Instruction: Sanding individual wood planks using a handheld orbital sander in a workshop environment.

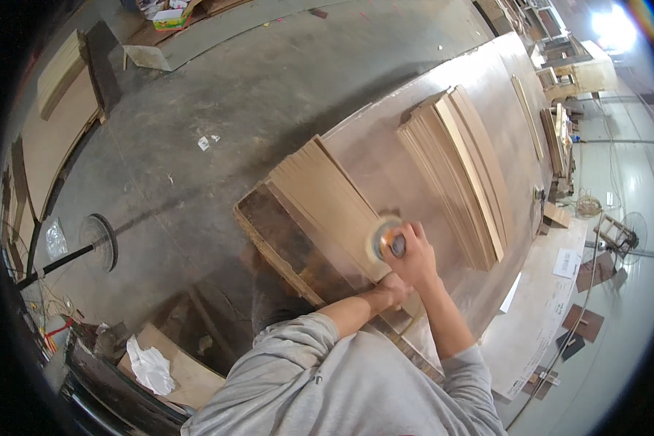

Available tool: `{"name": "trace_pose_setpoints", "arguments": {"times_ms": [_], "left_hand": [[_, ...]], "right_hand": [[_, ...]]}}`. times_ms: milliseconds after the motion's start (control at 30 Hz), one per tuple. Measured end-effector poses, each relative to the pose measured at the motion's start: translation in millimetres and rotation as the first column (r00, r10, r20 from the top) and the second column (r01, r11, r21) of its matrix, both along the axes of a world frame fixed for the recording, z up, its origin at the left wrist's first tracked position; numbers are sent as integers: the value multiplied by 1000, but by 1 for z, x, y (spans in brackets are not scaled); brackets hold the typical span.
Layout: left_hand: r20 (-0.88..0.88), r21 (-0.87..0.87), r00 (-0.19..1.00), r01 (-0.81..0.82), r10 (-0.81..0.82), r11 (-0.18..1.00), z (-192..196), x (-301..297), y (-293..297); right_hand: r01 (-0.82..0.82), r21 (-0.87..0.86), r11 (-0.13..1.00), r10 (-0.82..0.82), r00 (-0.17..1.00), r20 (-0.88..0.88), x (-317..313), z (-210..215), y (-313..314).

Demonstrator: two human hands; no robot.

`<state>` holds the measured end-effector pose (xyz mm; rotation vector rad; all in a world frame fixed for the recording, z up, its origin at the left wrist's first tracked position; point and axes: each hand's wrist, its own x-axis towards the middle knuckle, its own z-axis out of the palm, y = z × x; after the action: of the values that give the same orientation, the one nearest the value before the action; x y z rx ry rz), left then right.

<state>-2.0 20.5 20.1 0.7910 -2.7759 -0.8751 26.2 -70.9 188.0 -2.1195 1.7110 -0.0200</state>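
A round orbital sander (pixel 382 241) with an orange and dark top is gripped by my right hand (pixel 413 254). Its disc, blurred at the rim, lies on the near end of a stack of long tan boards (pixel 323 192). Close below the sander, my left hand (pixel 394 289) is at the end corner of these boards with its fingers curled in. What those fingers hold, if anything, is hidden from view. Near my left hand, a thin yellowish hose (pixel 412 323) runs down toward my body.
A second board stack (pixel 454 174) lies on the big shiny table (pixel 370 142), with a narrow strip (pixel 528 116) beyond it. A pedestal fan (pixel 98 242) stands on the floor at left, with large panels (pixel 62 138) behind it. Crumpled white paper (pixel 151 365) lies at lower left.
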Motion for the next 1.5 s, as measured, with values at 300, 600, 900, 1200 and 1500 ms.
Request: {"name": "trace_pose_setpoints", "arguments": {"times_ms": [300,600,900,1200,1500], "left_hand": [[-188,205,965,-146,186,968,-22,-29,-17],[-350,536,863,-134,364,834,-41,-34,2],[-431,838,384,506,817,204,-62,-70,18],[-320,571,197,821,927,23,-63,-88,11],[-288,731,211,679,934,71,-63,-98,25]], "right_hand": [[-223,-171,960,243,965,104,178,-12,-128],[-151,-123,981,161,984,73,134,-3,-97],[-337,10,941,337,941,45,116,9,-31],[-326,-117,938,339,932,128,209,-6,-89],[-395,-195,898,412,909,56,80,-10,-20]]}}
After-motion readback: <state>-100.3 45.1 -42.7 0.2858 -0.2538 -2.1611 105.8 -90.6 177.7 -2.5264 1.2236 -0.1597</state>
